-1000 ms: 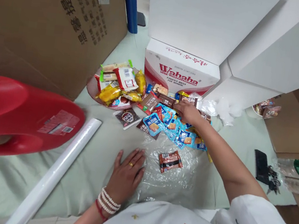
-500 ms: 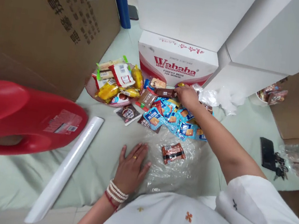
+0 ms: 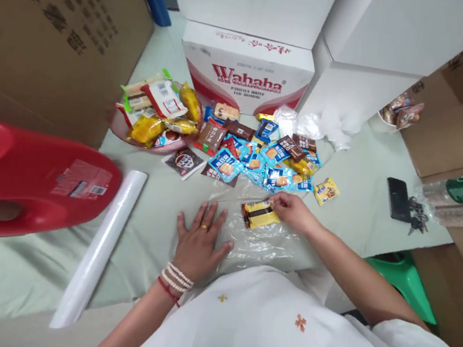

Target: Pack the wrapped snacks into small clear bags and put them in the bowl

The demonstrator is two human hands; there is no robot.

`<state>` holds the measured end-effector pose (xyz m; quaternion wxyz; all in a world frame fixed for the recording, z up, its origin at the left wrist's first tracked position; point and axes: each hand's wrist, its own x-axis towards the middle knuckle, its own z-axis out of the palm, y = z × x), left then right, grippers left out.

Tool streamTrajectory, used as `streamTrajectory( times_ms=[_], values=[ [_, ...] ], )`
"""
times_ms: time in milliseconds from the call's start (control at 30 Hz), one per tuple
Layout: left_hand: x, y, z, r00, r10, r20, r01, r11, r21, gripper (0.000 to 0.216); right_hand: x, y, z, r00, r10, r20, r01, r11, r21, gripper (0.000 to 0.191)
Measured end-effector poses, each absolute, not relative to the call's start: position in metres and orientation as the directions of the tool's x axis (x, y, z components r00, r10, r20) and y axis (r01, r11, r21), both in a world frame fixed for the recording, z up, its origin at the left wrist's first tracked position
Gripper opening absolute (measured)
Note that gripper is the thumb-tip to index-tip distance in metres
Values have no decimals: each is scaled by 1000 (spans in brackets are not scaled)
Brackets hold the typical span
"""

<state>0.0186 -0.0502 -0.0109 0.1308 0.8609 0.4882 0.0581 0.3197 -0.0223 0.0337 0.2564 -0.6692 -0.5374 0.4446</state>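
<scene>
My left hand lies flat with fingers spread on the edge of a clear plastic sheet spread on the pale green cloth. My right hand pinches a yellow and black snack packet by its end, holding it low over the sheet. The brown packet seen on the sheet earlier is hidden, perhaps beneath the yellow one. Just beyond lies a heap of small snack packets, blue, brown and red. A lone yellow cookie packet sits to the right of the heap.
A pink dish piled with snacks stands at the left of the heap. A white roll and a red jug lie at left. A Wahaha carton and white boxes stand behind; phone with keys at right.
My right hand drew back from the far side of the heap to the plastic sheet, now holding a yellow and black packet. The left hand stayed flat. The view shifted.
</scene>
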Motion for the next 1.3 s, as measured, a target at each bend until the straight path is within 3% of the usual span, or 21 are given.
streamTrajectory(
  times_ms=[67, 167, 233, 333, 500, 633, 767, 933, 1033, 1167, 1300],
  values=[
    [18, -53, -10, 513, 857, -42, 833, -485, 267, 74, 313, -31, 35, 9, 985, -171, 683, -131, -719, 30],
    [17, -55, -11, 510, 858, -57, 839, -482, 252, 73, 314, -34, 56, -413, 910, -30, 692, 292, -660, 54],
    [18, -55, -12, 504, 861, -62, 846, -478, 238, 72, 316, -34, 70, -685, 728, -41, 589, 520, -618, 65],
    [17, -55, -13, 508, 859, -68, 848, -484, 217, 72, 317, -38, 75, -776, 624, -97, 590, 662, -462, 62],
    [18, -55, -14, 511, 858, -56, 848, -492, 199, 71, 331, -55, 51, -678, 727, -108, 726, 640, -252, 45],
    [20, -56, -12, 505, 861, -65, 850, -484, 207, 70, 346, -68, 29, -652, 752, -92, 751, 624, -218, 53],
    [21, -56, -10, 496, 865, -73, 856, -473, 210, 70, 353, -72, 14, -623, 782, 17, 748, 602, -281, 57],
    [19, -56, -13, 511, 859, -42, 848, -494, 192, 68, 352, -59, 29, -388, 903, 184, 742, 425, -518, 63],
    [18, -55, -14, 517, 856, -19, 844, -506, 180, 66, 335, -42, 50, -422, 904, 75, 740, 391, -548, 59],
    [18, -56, -13, 531, 847, -9, 835, -522, 175, 70, 300, -20, 57, -541, 828, -148, 805, 458, -377, 62],
    [20, -57, -11, 523, 852, -10, 838, -513, 185, 82, 282, -14, 49, -569, 790, -227, 819, 518, -247, 60]
  ],
)
